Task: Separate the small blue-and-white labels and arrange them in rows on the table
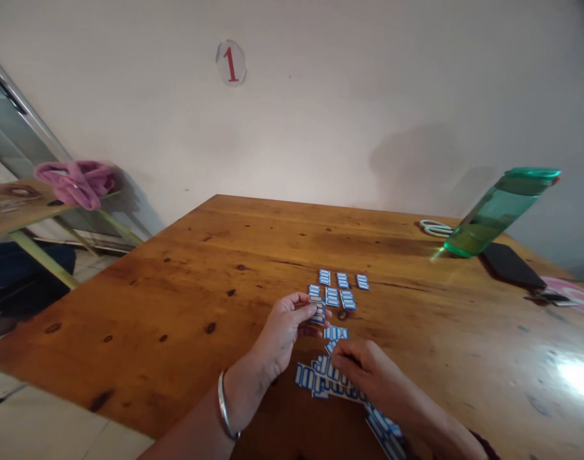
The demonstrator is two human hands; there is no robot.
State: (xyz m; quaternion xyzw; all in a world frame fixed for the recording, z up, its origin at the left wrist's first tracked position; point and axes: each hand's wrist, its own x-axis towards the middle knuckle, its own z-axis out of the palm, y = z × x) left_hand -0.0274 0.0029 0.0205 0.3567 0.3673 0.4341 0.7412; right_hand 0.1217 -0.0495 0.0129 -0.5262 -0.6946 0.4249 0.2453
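My left hand (288,326), with a silver bangle on the wrist, pinches a small blue-and-white card (317,310) between thumb and fingers. Beyond it, several similar cards (332,296) lie in two short rows on the wooden table. My right hand (361,364) is over a loose pile of the same cards (328,383), its fingers curled inward. Whether it holds a card is hidden by the hand itself. More overlapping cards (385,431) lie under and beside the right forearm.
On the wooden table (215,255), a green bottle (493,217) stands at the right beside a white cable (436,228) and a black flat device (510,265). A pink round mat (579,294) lies at the far right. A pink fuzzy item (78,182) rests on another table at left.
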